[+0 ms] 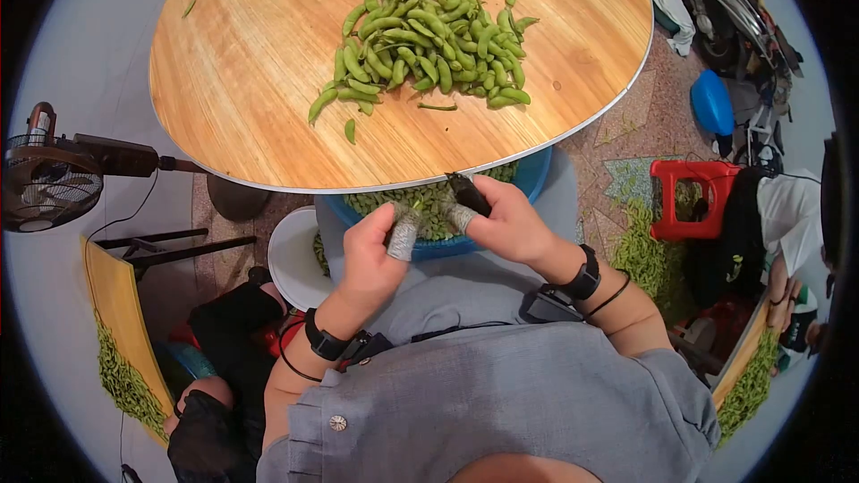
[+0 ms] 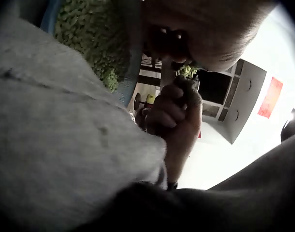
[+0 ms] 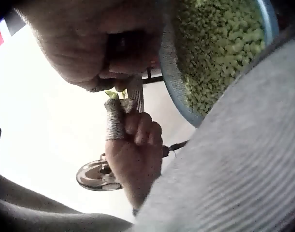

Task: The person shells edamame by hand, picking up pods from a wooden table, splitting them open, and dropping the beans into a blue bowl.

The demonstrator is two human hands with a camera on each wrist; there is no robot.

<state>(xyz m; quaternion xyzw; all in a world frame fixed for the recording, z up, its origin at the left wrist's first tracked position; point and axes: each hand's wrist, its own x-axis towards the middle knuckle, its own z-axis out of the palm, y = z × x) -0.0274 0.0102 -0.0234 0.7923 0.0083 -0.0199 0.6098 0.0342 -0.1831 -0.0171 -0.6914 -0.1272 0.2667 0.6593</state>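
Above a blue basin (image 1: 528, 174) of shelled green soybeans, both hands meet near the table edge. My left hand (image 1: 371, 255), its thumb wrapped in grey thread, pinches a small green soybean pod (image 3: 111, 95) between thumb and finger. Opposite it, my right hand (image 1: 514, 224) has curled fingers at the same pod; its thumb is wrapped too, and a dark covering (image 1: 467, 195) shows by its index finger. In the left wrist view, a bit of green (image 2: 188, 71) shows at the right hand's fingertips. The near palms hide part of the grip.
A wooden table (image 1: 259, 98) ahead bears a heap of soybean pods (image 1: 429, 36). A white bucket (image 1: 291, 246) stands left of the basin. On the right are a red stool (image 1: 693, 201) and pods strewn on the floor (image 1: 640, 250). A fan (image 1: 54, 183) and another seated person are at left.
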